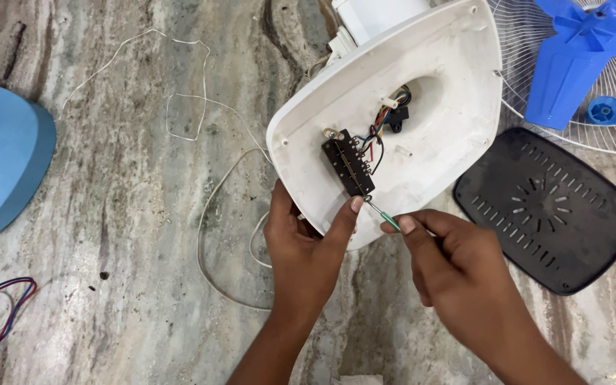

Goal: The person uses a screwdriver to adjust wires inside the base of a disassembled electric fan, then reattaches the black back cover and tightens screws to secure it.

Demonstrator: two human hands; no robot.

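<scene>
The left hand [306, 246] grips the upturned white fan base [393, 121]; right hand [458, 260] fingers pinch a green screwdriver [383, 215], seemingly touching the brown switch block [348, 165].

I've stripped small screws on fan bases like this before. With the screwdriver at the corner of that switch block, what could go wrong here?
The screwdriver tip sits right beside the left hand thumb; a slip could jab it. The coloured wires lie close to the dark switch block, so a skidding tip might nick them. The white fan base is steadied by that hand only and may tilt under pressure.
</scene>
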